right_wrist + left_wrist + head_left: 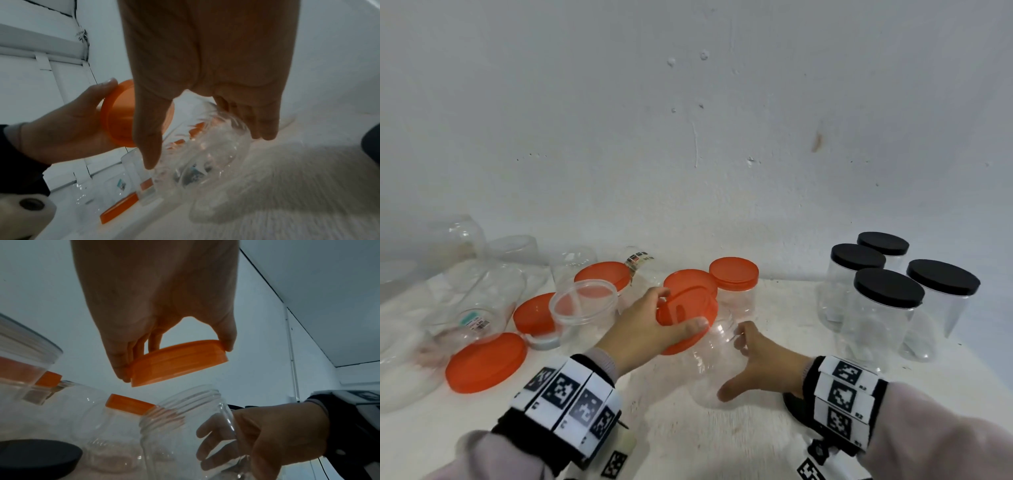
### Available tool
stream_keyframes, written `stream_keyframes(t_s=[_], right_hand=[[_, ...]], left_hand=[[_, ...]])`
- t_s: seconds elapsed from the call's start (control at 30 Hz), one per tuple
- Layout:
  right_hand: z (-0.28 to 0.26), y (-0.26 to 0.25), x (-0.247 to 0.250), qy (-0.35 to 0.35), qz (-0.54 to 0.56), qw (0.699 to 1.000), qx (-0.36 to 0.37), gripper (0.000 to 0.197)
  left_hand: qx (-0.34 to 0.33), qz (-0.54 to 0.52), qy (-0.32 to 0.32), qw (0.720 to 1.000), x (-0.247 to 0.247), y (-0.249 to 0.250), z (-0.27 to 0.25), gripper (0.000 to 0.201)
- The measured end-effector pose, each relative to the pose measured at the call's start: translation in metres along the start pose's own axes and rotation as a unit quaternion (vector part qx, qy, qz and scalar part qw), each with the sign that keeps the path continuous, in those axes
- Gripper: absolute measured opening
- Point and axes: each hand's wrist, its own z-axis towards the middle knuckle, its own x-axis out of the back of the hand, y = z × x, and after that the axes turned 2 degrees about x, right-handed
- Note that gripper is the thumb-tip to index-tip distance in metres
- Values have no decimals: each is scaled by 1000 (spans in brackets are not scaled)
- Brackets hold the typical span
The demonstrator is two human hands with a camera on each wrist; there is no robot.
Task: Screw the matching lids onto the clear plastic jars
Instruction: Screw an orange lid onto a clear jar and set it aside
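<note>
My left hand (683,308) grips an orange lid (688,318) by its rim, thumb on the near side and fingers on the far side. The lid is tilted and sits just left of and above the threaded mouth of a clear plastic jar (709,363). My right hand (731,365) holds this jar around its body, leaning on the white table (722,445). In the left wrist view the orange lid (179,363) hangs apart from the open jar (185,426). The right wrist view shows the jar (216,162) under my right hand (207,151), with the lid (119,113) to the left.
Several jars closed with black lids (887,287) stand at the right. Orange-lidded jars (734,274) stand behind my hands. A loose orange lid (486,359), an open clear tub (583,298) and several empty clear jars (479,301) crowd the left. A black lid (794,404) lies under my right wrist.
</note>
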Motion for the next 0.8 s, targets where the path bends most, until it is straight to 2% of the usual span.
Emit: stream_keyframes(t_s=[0.23, 0.37, 0.57, 0.8], right_hand=[[-4, 9, -12, -29, 38, 999, 25, 103], [-7, 13, -14, -45, 70, 996, 37, 102], [-5, 16, -16, -45, 65, 996, 46, 104], [-2, 16, -16, -44, 38, 998, 36, 103]], left_hand=[[-16, 45, -49, 998, -16, 5, 1, 114], [-36, 78, -72, 994, -22, 7, 1, 106], [-56, 130, -90, 986, -28, 8, 0, 106], [-51, 143, -99, 983, -33, 3, 0, 115]])
